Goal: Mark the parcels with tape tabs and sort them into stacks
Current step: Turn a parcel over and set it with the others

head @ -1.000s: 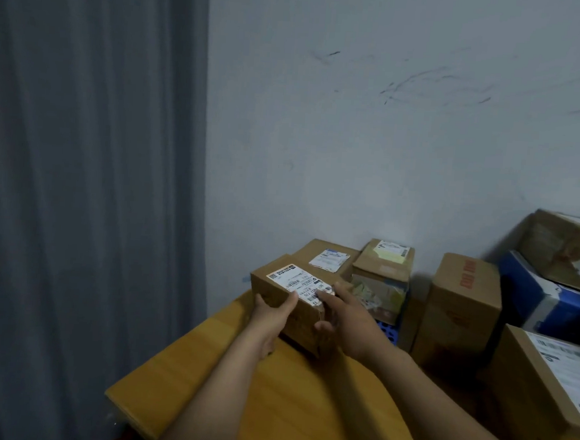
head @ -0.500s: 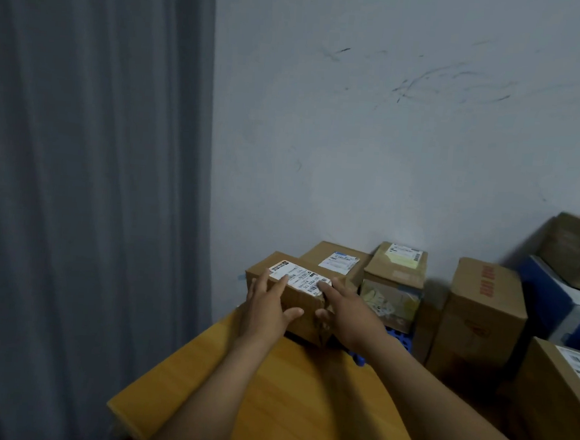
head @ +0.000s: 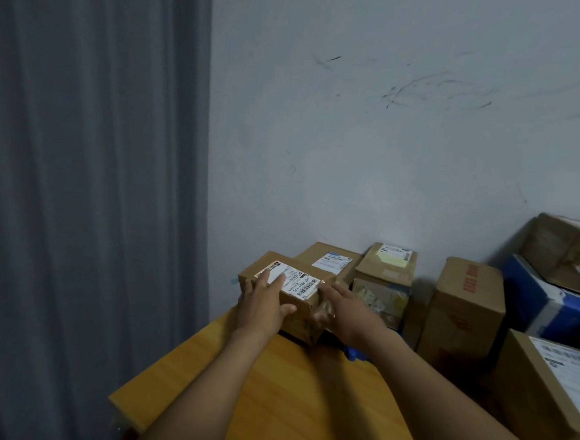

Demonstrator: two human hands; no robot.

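A small cardboard parcel [head: 301, 318] with a white shipping label on top sits at the far end of the wooden table [head: 303, 399]. My left hand [head: 264, 298] lies flat on its top, fingers stretched over the label and thumb against the near face. My right hand [head: 347, 309] rests against the parcel's right side with straight fingers. A shiny strip, perhaps clear tape, shows on the parcel's right corner by my right thumb. I see no tape roll.
Behind the table stand a flat labelled box [head: 330, 260], a taller taped box [head: 385, 278] and a plain box with red print [head: 466, 307]. A blue box [head: 550, 303] and more cardboard boxes [head: 551, 386] are stacked at right. A grey curtain [head: 89, 171] hangs at left.
The parcel has slid farther toward the table's far end. My left hand has moved from its near side up onto the label. My right hand stays at the right side.
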